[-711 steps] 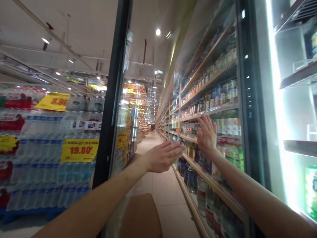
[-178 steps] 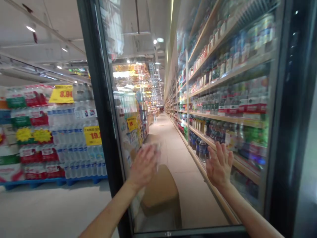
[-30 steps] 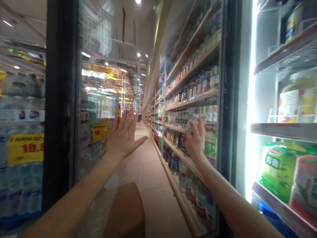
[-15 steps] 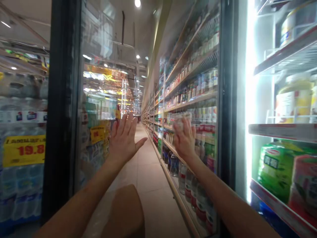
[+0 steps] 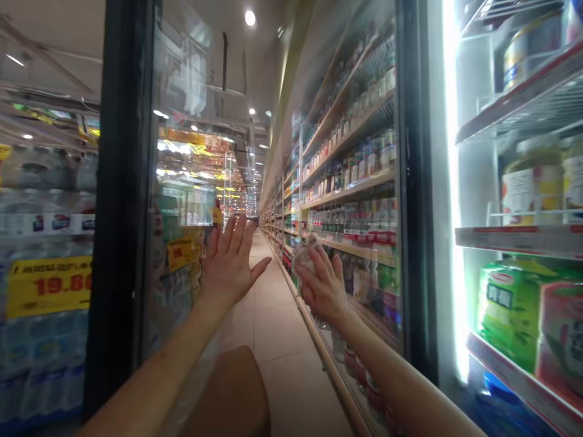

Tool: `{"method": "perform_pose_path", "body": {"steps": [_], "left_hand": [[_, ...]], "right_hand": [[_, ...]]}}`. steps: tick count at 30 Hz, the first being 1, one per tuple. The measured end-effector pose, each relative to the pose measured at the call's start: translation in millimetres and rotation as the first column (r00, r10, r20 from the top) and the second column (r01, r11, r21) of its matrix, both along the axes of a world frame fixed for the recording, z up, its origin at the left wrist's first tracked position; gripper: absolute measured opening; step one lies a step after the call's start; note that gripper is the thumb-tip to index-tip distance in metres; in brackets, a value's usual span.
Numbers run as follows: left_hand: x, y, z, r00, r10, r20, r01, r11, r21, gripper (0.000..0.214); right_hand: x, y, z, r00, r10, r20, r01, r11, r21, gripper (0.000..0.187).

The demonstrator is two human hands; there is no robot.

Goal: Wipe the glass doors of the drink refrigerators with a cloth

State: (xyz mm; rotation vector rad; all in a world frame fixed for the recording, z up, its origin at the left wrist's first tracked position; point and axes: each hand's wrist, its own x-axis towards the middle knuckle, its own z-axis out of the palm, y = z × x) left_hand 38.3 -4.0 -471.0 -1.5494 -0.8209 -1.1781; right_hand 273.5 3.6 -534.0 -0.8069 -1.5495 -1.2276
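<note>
A glass fridge door [image 5: 273, 109] in a black frame [image 5: 119, 243] stands swung open in front of me. My left hand [image 5: 230, 262] lies flat against the glass, fingers spread, holding nothing. My right hand [image 5: 324, 286] presses a crumpled whitish cloth [image 5: 304, 256] against the glass, a little right of the left hand. Its fingers lie over the wad. Both forearms reach in from the bottom of the view.
The lit open fridge on the right holds green packs [image 5: 510, 309] and jars [image 5: 532, 182] on shelves. Stacked water bottles with a yellow price sign [image 5: 48, 285] stand at left. Through the glass show a long aisle, drink shelves [image 5: 359, 176] and a brown box-like thing [image 5: 232, 394].
My right hand has slid the cloth leftward and down across the glass over the last second. The left hand has stayed flat in nearly the same place.
</note>
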Motion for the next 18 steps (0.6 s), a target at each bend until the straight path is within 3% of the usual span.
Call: {"method": "perform_pose_path", "body": {"steps": [2,4,6,8,10,12,14,16,18], "left_hand": [[0,1,-1.0,1.000,0.013,-0.004,-0.012,1.000,0.021,0.075],[-1,1,-2.0,1.000,0.022,-0.005,-0.022,0.999,0.038,0.077],[0,1,-2.6,0.999,0.033,-0.008,-0.033,0.998,0.046,0.078],[0,-1,-2.6,0.999,0.042,-0.012,-0.041,0.998,0.051,0.079],[1,-3,-2.3,0.999,0.043,-0.010,-0.042,0.998,0.056,0.078],[1,-5,-2.0,0.999,0.034,-0.005,-0.033,0.998,0.049,0.078],[2,-5,-2.0,1.000,0.019,-0.001,-0.019,0.999,0.036,0.078],[2,-5,-2.4,1.000,0.009,-0.001,-0.009,0.999,0.032,0.078],[2,-3,-2.9,1.000,0.010,0.002,-0.010,0.999,0.030,0.078]], "right_hand": [[15,1,-1.2,0.986,-0.029,-0.167,0.033,0.999,0.023,0.037],[31,4,0.9,0.887,-0.048,-0.459,0.085,0.995,0.059,0.040],[28,6,0.5,0.797,-0.032,-0.603,0.104,0.991,0.085,0.043],[4,4,-6.4,0.876,-0.014,-0.483,0.058,0.995,0.078,0.042],[-20,-1,-17.6,0.982,0.018,-0.190,-0.014,1.000,0.022,0.040],[-22,-3,-27.8,0.998,0.032,-0.051,-0.032,0.999,-0.014,0.040],[0,-1,-33.0,0.981,-0.008,-0.195,0.014,1.000,0.026,0.042],[26,3,-33.0,0.882,-0.044,-0.469,0.084,0.994,0.066,0.045],[33,4,-31.7,0.782,-0.041,-0.622,0.110,0.991,0.074,0.048]]}}
